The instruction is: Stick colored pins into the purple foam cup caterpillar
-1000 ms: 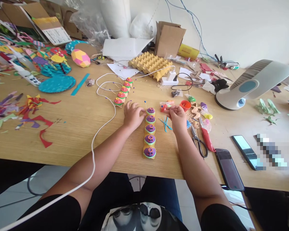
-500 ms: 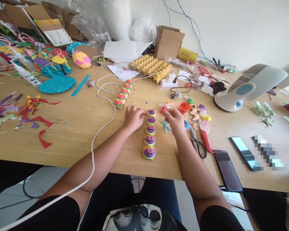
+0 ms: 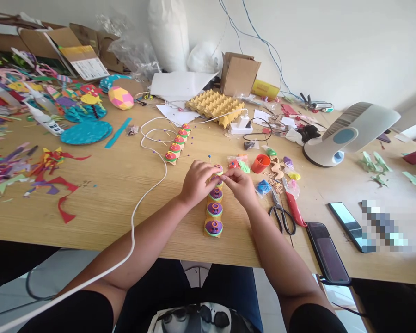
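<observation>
A strip of egg carton shaped like a caterpillar (image 3: pixel 215 209) lies lengthwise before me, its domes capped in purple clay with orange rings and pale green rims. My left hand (image 3: pixel 197 182) reaches over its far part from the left, thumb and fingers closed together above the upper domes. From the right, my right hand (image 3: pixel 241 186) pinches at the same spot, fingertips meeting the left ones. Whatever sits between the fingertips is too small to make out. A blue-headed pin (image 3: pixel 210 158) stands at the strip's far end. The second dome is mostly covered by my fingers.
Another caterpillar strip (image 3: pixel 175 147), red and green, lies beyond my left hand. To the right are scissors (image 3: pixel 280 215), a red-handled knife (image 3: pixel 296 209), an orange cup (image 3: pixel 261 163), blue clay (image 3: pixel 263 187) and phones. A white cable (image 3: pixel 133 222) crosses my left forearm. A fan (image 3: pixel 350 134) stands farther right.
Both hands have come together over the far part of the purple strip; my right hand moved left and my left hand moved right. The view has shifted slightly.
</observation>
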`<state>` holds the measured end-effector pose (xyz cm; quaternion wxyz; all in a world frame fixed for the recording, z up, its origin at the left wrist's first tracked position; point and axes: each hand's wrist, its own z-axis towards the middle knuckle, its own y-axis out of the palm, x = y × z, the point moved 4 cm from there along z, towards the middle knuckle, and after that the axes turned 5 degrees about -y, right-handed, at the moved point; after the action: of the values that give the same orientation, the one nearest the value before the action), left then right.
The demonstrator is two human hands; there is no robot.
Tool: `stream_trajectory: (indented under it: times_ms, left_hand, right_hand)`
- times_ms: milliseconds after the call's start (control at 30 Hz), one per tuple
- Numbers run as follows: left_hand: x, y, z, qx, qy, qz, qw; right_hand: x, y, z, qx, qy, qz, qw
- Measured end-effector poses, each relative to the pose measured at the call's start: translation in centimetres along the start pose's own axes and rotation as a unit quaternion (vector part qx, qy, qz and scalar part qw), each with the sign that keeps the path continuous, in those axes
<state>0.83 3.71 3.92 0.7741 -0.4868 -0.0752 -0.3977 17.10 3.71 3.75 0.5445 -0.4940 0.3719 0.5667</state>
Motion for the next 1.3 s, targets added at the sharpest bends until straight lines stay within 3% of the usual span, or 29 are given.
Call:
stream_trajectory:
  times_ms: [333,533,1000,1300]
  left_hand:
    - [0.6,-0.9,-0.4,0.127,0.138,0.011,0.982]
    - [0.5,-0.9,-0.8,0.131,0.166,0.029,0.977]
    - [0.9,-1.3,-0.7,0.135,0.214,0.009,0.967]
    - [0.8,-1.1,-1.0,0.129,0.205,0.016,0.97]
  right_hand:
    - [0.4,0.3,0.0,-0.014,0.032,0.064,0.997]
    - [0.0,0.0,0.0,-0.044,0.059,0.075,0.995]
    - [0.0,-0.6,0.1,-0.067,0.029,0.064,0.995]
    - [-0.1,-0.9,0.1,-0.074,0.04,0.049,0.995]
